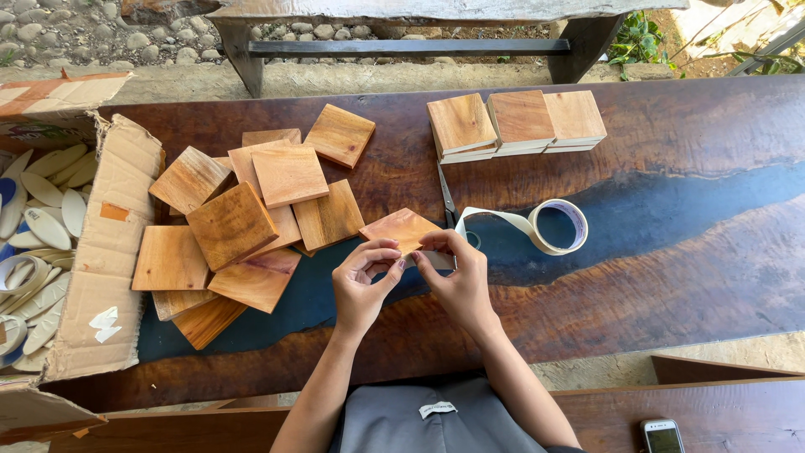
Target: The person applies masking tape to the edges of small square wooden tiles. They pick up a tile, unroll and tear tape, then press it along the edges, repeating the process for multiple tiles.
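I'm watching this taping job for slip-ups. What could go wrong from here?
The scissors lie blades-out just beyond the right hand, so a reach for the tape roll might brush them. The tape's loose tail could stick to the table. The wooden square, pinched with the left hand, sits tilted and might slip.

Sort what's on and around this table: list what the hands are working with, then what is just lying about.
In hand:
- wooden square, held by left hand and right hand
- tape roll
- scissors
- loose pile of squares
- stacked squares

Lying about:
- cardboard box of pale oval pieces
- phone
- bench
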